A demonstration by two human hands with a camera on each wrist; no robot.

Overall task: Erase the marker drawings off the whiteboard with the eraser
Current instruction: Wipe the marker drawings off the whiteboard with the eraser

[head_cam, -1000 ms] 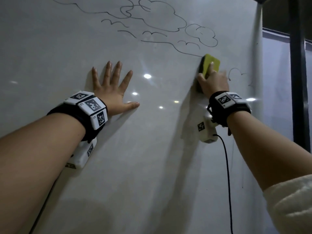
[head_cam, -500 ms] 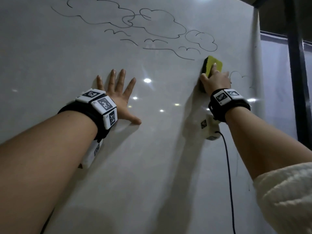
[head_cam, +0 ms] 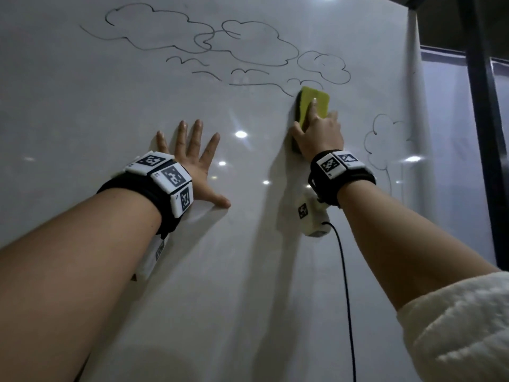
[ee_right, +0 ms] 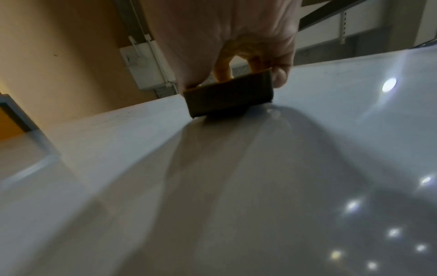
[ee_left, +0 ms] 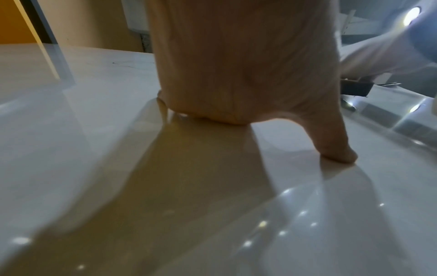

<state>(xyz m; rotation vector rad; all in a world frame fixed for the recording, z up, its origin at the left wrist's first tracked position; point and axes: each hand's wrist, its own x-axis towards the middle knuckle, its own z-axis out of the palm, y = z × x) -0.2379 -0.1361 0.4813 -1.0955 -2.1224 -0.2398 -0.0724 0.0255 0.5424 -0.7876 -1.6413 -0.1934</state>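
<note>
Yellow-backed eraser [head_cam: 312, 111] with dark felt flat on the whiteboard [head_cam: 82, 111], right hand [head_cam: 319, 136] curled round it, forefinger laid along its back, presumably to press evenly. Left hand [head_cam: 190, 164], at 9 o'clock from it, spread flat on the board, likely bracing. Cloud outlines [head_cam: 248, 42] lie from 10 to 12 o'clock of the eraser, unerased; tree sketch [head_cam: 382, 142] at 3 o'clock.

Right hand [head_cam: 319, 136] presses yellow eraser [head_cam: 314, 106] on whiteboard [head_cam: 82, 106] below cloud drawings [head_cam: 248, 45]; left hand [head_cam: 192, 164] flat, fingers spread.
</note>
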